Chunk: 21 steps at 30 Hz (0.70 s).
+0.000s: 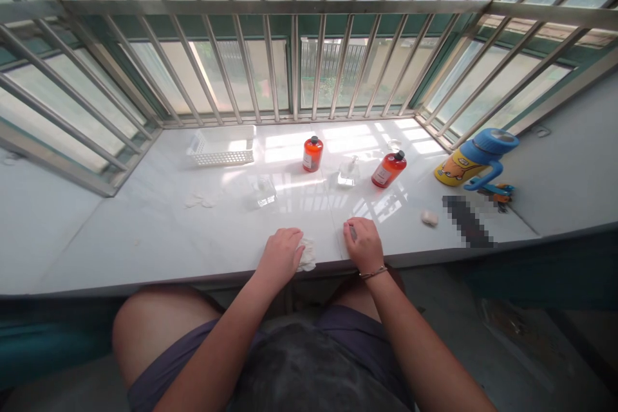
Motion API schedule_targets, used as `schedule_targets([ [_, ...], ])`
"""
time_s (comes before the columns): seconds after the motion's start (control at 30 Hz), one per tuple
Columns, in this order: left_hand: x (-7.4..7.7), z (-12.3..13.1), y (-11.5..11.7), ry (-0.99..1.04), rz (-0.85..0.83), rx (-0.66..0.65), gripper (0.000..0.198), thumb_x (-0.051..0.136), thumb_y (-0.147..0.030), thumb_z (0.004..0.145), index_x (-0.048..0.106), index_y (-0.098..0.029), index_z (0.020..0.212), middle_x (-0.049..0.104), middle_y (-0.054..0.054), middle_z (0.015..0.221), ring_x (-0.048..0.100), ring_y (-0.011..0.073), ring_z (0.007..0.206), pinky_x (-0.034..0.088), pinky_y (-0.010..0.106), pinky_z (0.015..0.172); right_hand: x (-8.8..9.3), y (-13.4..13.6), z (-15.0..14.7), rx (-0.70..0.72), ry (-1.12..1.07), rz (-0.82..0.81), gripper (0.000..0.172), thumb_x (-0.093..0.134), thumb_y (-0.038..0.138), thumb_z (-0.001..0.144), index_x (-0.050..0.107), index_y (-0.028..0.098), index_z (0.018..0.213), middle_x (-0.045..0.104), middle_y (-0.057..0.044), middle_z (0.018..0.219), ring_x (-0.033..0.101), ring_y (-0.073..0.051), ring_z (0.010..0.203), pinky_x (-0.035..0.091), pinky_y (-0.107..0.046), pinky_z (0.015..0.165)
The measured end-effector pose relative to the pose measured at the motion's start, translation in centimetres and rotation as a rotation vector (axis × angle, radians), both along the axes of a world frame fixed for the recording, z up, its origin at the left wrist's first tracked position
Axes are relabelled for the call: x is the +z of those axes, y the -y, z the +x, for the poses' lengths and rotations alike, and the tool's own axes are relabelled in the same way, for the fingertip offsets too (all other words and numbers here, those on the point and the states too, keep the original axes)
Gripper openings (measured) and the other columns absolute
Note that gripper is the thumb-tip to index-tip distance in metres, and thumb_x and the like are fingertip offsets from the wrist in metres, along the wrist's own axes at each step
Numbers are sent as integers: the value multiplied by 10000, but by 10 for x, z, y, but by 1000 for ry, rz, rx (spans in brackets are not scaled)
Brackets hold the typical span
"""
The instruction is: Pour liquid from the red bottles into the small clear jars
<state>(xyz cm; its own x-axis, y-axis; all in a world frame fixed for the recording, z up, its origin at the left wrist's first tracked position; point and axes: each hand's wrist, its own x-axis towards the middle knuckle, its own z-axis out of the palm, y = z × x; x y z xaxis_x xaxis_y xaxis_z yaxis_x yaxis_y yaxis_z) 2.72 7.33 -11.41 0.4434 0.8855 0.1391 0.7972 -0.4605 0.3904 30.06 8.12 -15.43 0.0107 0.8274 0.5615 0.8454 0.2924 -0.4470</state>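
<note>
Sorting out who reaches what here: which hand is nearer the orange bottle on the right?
Right hand: in front of the orange bottle, slightly left of it. Left hand: farther left, on a white cloth.

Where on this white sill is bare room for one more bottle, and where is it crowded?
Free room: the white sill left of the crumpled white scraps, and a strip between the right hand and the small white lump. Crowded: the back middle, around the orange bottle, the second orange bottle and the clear glass bottle.

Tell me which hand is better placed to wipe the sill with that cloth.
Probably the left: the left hand rests on the crumpled cloth; the right hand lies apart from it.
</note>
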Motion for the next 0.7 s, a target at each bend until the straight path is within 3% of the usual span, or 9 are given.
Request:
schedule_targets([
  [0.27, 10, 7, -26, -49, -14, 21, 119, 650, -185, 956, 763, -192, 919, 704, 129, 1150, 629, 300, 1068, 545, 440, 893, -1, 1, 0, -16, 17, 2, 184, 511, 271, 1068, 667, 233, 979, 705, -94, 965, 611, -283, 969, 503, -439, 918],
  [0.47, 16, 4, -28, -51, -52, 8, 94, 684, -222, 951, 767, -205, 993, 711, 116, 1172, 635, 307, 1094, 545, 449, 924, 0, 1, -1, -24, 35, -13, 180, 514, 263, 1069, 658, 234, 964, 700, -91, 952, 601, -284, 953, 497, -433, 913],
  [0.7, 14, 10, -26, -81, -51, -38, 89, 630, -174, 958, 712, -190, 926, 706, 123, 1145, 651, 295, 1070, 541, 421, 906, 2, 1, -1, -33, 50, -10, 187, 512, 260, 1066, 657, 235, 950, 688, -86, 925, 593, -280, 930, 489, -425, 891],
])
